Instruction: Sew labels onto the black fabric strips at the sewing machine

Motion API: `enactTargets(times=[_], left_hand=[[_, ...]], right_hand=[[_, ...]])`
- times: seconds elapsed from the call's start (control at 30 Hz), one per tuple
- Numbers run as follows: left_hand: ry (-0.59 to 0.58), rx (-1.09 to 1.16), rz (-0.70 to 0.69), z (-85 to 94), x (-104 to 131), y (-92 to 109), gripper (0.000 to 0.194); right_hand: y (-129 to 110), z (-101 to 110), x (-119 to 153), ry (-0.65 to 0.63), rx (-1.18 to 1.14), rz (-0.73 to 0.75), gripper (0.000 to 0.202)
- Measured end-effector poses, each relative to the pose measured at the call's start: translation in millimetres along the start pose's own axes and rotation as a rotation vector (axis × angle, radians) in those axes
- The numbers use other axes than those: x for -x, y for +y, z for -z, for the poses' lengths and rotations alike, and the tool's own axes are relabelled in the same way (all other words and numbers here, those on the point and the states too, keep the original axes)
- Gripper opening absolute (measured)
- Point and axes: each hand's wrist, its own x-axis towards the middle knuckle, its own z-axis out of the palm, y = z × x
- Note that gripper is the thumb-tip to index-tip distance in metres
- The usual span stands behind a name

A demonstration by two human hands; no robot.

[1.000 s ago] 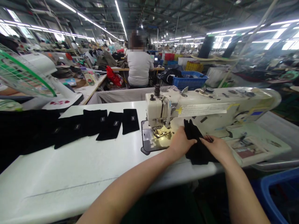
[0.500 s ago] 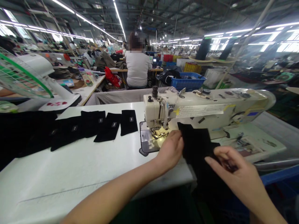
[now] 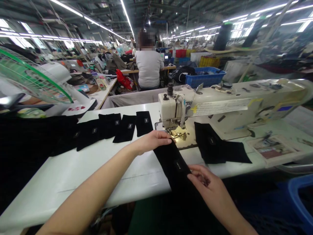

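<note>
Hold the black strip [image 3: 168, 157] flat at 6 o'clock from the presser foot [image 3: 177, 134], left hand [image 3: 152, 142] pinching its far end at 11 o'clock of the label [image 3: 178, 165], right hand [image 3: 210, 186] pinching its edge at 4 o'clock, tension even.

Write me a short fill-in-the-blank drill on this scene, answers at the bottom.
1. The left hand and the right hand both hold a fabric strip coloured ____.
2. Of the two, the hand nearer the needle end of the sewing machine is the ____ one.
3. The fan has a guard with a rim coloured ____.

Missing words: black; left; green.
</note>
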Motion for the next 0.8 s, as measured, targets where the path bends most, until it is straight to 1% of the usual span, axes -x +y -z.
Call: enactTargets(times=[0.07, 0.1, 0.17, 0.23, 0.33, 0.43, 0.5, 0.57, 0.63, 0.7, 0.8], left_hand=[[-0.002, -0.044, 0.008, 11.4, -3, -3, 0.021], [0.031, -0.095, 0.012, 15.2, -5, -7, 0.020], [0.134, -0.257, 0.016, 17.5, -12, -17, 0.017], [0.223, -0.478, -0.032, 13.6, -19, -29, 0.015], [0.341, -0.820, -0.200, 2.5, -24, -44, 0.018], [0.472, -1.051, -0.296, -5.7, -23, -53, 0.015], [0.520, -1.117, -0.321, -7.8, -22, -55, 0.015], [0.495, -1.107, -0.340, -8.2, -21, -57, 0.011], [0.425, -1.058, -0.359, -8.4, -19, -58, 0.016], [0.376, -1.038, -0.392, -9.0, -16, -59, 0.020], [0.348, -1.093, -0.445, -9.5, -12, -59, 0.020]], right_hand=[[7, -8, 6, -0.021, -0.006, -0.002, 0.032], [10, -12, 9, -0.016, -0.017, 0.001, 0.033], [15, -22, 13, 0.023, -0.027, 0.029, 0.034], [17, -31, 13, 0.056, 0.000, 0.096, 0.028], [14, -35, 9, 0.049, 0.083, 0.211, 0.023], [10, -31, 5, -0.024, 0.150, 0.324, 0.014], [9, -26, 4, -0.082, 0.174, 0.436, 0.026], [13, -22, 4, -0.104, 0.182, 0.563, 0.033], [18, -19, 4, -0.088, 0.204, 0.667, 0.036], [25, -16, 4, -0.081, 0.261, 0.703, 0.041], [33, -13, 3, -0.073, 0.335, 0.705, 0.047]])
